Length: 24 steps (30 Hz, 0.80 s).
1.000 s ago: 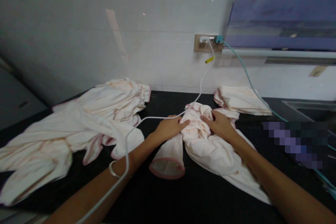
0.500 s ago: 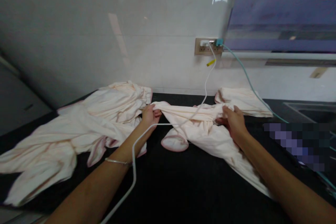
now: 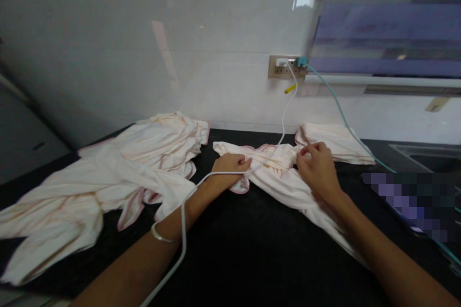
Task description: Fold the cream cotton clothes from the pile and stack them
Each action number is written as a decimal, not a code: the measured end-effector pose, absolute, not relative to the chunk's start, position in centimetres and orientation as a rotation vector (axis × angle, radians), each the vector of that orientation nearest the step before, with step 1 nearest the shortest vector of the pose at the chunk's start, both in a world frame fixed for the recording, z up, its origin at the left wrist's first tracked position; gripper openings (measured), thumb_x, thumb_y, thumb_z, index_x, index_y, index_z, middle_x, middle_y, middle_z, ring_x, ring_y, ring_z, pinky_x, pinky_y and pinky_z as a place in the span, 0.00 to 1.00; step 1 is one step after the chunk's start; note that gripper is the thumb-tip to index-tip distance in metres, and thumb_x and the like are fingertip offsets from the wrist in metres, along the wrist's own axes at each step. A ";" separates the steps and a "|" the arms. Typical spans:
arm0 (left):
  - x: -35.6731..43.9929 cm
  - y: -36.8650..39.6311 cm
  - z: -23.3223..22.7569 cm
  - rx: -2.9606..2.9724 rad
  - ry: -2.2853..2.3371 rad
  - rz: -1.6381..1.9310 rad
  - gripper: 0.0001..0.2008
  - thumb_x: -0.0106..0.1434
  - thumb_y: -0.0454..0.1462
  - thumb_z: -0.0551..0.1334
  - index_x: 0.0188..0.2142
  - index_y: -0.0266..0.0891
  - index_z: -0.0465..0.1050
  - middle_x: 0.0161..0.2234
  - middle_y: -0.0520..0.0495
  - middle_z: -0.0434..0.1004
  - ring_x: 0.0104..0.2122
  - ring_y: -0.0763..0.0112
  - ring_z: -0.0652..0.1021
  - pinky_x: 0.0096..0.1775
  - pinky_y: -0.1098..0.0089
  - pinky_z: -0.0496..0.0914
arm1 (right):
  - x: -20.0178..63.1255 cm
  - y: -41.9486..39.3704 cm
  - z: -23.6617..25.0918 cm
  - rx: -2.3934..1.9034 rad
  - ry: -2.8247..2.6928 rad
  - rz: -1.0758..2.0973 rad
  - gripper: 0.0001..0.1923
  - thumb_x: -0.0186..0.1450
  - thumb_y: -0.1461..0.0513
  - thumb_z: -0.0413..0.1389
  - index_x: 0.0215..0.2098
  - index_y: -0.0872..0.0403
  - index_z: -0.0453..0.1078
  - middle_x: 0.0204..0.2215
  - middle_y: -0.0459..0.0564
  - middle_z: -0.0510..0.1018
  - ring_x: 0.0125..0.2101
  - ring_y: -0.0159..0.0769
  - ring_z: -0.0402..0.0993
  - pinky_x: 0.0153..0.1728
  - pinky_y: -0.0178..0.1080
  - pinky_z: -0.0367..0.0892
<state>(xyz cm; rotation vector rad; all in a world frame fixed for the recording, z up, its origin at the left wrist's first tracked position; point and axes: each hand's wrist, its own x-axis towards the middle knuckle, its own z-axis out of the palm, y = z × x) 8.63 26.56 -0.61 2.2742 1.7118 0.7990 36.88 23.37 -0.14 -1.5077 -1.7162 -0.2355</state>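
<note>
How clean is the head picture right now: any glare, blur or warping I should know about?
Head view: light patches glare on the glossy wall; edges are soft and bent, the garment pile smeared at left; a pixelated block hides the right counter; both hands, left hand and right hand, and the pink garment read clearly on the dark counter.

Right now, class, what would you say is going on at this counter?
A person stands at a black counter with both hands on a pale pink garment with pink trim. The left hand grips its near edge; the right hand pinches the cloth by a folded pile. A heap of similar garments lies to the left. A white cable runs from the wall socket across the left forearm.
</note>
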 end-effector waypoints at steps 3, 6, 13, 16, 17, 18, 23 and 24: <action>10.1 24.6 -0.1 2.310 1.676 0.684 0.21 0.68 0.56 0.56 0.35 0.44 0.78 0.22 0.52 0.71 0.25 0.67 0.72 0.30 0.69 0.56 | 35.6 22.1 0.9 -1.608 -1.897 -0.221 0.17 0.69 0.52 0.52 0.34 0.54 0.76 0.43 0.60 0.70 0.47 0.50 0.65 0.49 0.51 0.65; 10.7 23.7 0.2 2.326 1.568 0.680 0.22 0.70 0.57 0.54 0.48 0.50 0.79 0.25 0.52 0.76 0.27 0.65 0.75 0.31 0.70 0.59 | 34.0 20.6 1.6 -1.687 -2.098 -0.127 0.23 0.70 0.48 0.50 0.31 0.53 0.78 0.42 0.61 0.74 0.47 0.52 0.68 0.48 0.53 0.64; 10.1 25.1 -1.0 2.373 1.632 0.667 0.21 0.71 0.50 0.56 0.30 0.39 0.76 0.34 0.43 0.75 0.33 0.64 0.75 0.35 0.68 0.64 | 30.2 16.6 2.4 -1.696 -2.359 -0.115 0.23 0.69 0.45 0.51 0.37 0.55 0.76 0.36 0.63 0.81 0.41 0.52 0.76 0.54 0.57 0.59; 9.5 25.8 -1.6 2.459 1.670 0.654 0.22 0.70 0.49 0.57 0.25 0.38 0.73 0.36 0.40 0.73 0.37 0.61 0.74 0.40 0.65 0.67 | 29.5 15.1 3.1 -1.674 -2.412 0.012 0.22 0.69 0.46 0.52 0.41 0.55 0.75 0.36 0.62 0.82 0.36 0.49 0.78 0.43 0.48 0.65; 9.4 25.9 -1.6 2.503 1.664 0.647 0.22 0.70 0.48 0.57 0.23 0.38 0.71 0.36 0.38 0.74 0.39 0.60 0.74 0.42 0.64 0.67 | 29.4 14.7 3.3 -1.668 -2.431 0.073 0.21 0.68 0.46 0.53 0.41 0.54 0.74 0.36 0.61 0.82 0.35 0.48 0.77 0.38 0.45 0.64; 9.2 25.9 -1.6 2.545 1.649 0.640 0.22 0.70 0.47 0.58 0.22 0.38 0.70 0.37 0.37 0.74 0.41 0.58 0.74 0.44 0.62 0.67 | 29.5 14.4 3.6 -1.652 -2.456 0.138 0.20 0.68 0.46 0.53 0.41 0.53 0.74 0.37 0.60 0.82 0.34 0.47 0.77 0.35 0.43 0.63; 9.2 25.8 -0.7 2.518 1.699 0.557 0.22 0.67 0.44 0.59 0.18 0.40 0.64 0.39 0.35 0.79 0.42 0.53 0.75 0.47 0.57 0.67 | 31.8 14.5 4.2 -1.475 -2.518 0.324 0.16 0.64 0.47 0.59 0.35 0.51 0.75 0.35 0.55 0.80 0.34 0.42 0.75 0.33 0.39 0.60; 9.3 25.8 -0.5 2.522 1.710 0.537 0.21 0.67 0.44 0.59 0.18 0.40 0.64 0.37 0.35 0.79 0.42 0.52 0.76 0.48 0.55 0.67 | 32.6 14.7 4.3 -1.472 -2.508 0.330 0.16 0.63 0.47 0.60 0.33 0.51 0.75 0.33 0.54 0.80 0.32 0.40 0.74 0.32 0.39 0.60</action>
